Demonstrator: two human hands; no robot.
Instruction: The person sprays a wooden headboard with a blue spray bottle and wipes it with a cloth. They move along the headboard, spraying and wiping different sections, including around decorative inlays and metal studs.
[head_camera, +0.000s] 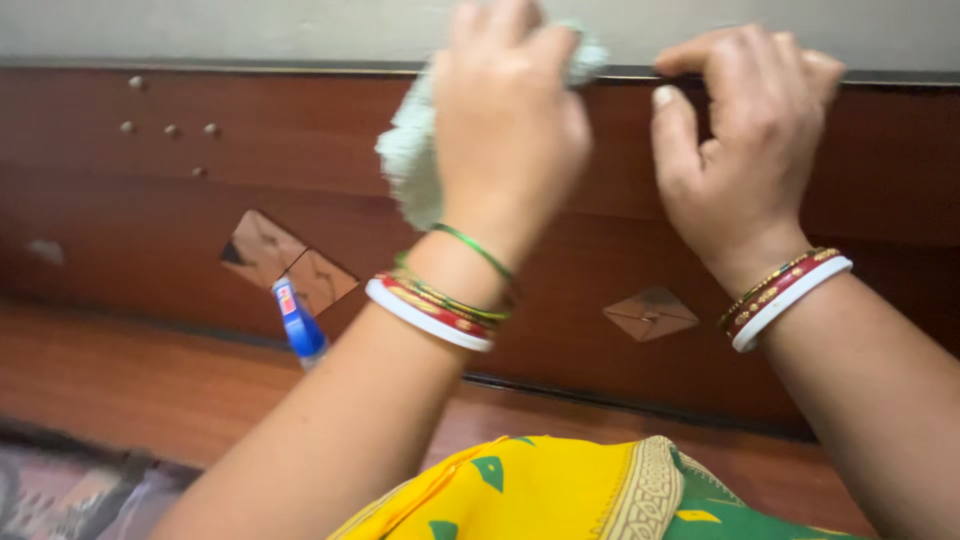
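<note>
While left hand (510, 120) grips a pale green cloth (410, 160) at twelve o'clock against the dark wooden headboard (150, 230), right hand (740, 150) at one o'clock, fingers curled on its top edge, holding nothing, blue spray bottle (298, 325) at nine o'clock.

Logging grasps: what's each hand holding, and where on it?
Left hand clutches a pale cloth, bunched in the fist. Right hand holds nothing; its fingertips rest on the wooden board's top edge.

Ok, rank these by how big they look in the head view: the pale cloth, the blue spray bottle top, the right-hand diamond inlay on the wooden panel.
1. Pale cloth, partly hidden by the left hand, largest.
2 and 3. Diamond inlay and blue spray bottle top look close in size; the arm hides part of the bottle, so their order is unsure.
</note>
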